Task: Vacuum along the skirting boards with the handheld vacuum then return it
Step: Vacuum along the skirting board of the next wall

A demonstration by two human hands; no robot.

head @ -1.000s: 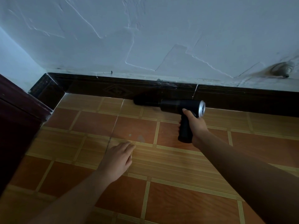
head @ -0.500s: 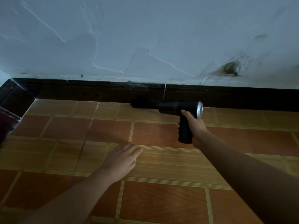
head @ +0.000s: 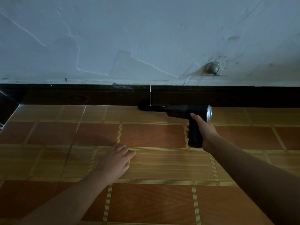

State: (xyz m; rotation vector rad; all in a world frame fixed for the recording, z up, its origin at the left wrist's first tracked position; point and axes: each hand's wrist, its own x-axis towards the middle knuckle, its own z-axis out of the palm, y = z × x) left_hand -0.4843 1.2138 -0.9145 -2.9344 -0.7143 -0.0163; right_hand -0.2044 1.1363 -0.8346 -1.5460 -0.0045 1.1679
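Note:
A black pistol-shaped handheld vacuum (head: 181, 111) with a silver rear ring lies level just above the floor. Its brush nozzle (head: 143, 105) touches the foot of the dark skirting board (head: 81, 95), right at a vertical joint in the board. My right hand (head: 203, 130) is wrapped around the vacuum's grip, thumb up on the body. My left hand (head: 116, 161) rests palm down on the tiled floor, fingers together, holding nothing, well left of and nearer than the vacuum.
Orange and tan patterned floor tiles (head: 152, 200) fill the lower view. Above the skirting board rises a cracked white wall (head: 146, 38) with a small round fitting (head: 212, 68). A dark corner edge (head: 6, 109) shows at far left.
The vacuum and my right hand have moved rightwards along the skirting board, away from the left corner and up to the board's joint. My view followed to the right. My left hand stays on the floor.

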